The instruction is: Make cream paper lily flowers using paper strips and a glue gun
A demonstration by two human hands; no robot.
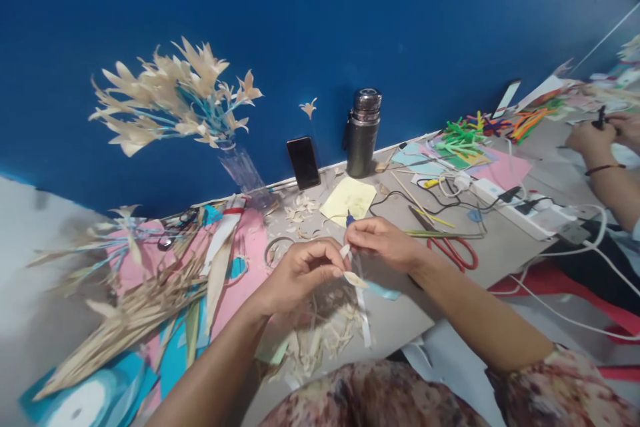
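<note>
While the left hand (303, 272) pinches a pale petal (355, 279) above the near side of the table (505, 235), the right hand (383, 240) has a little blue thing (350, 219) gripped – dark flask (363, 137) on the far side, pale flowers (173, 100) far left

No readable text; view perhaps too blurred.

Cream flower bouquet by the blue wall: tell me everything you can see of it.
The cream flower bouquet is a dense cluster of open blooms with long, pointed petals that look like dried husk, on thin light-blue stems. A clear vase holds it near the back of the table, and it spreads mostly toward the left of the view, with the vase appearing slanted. Whether any petals touch the blue wall cannot be told.
</note>
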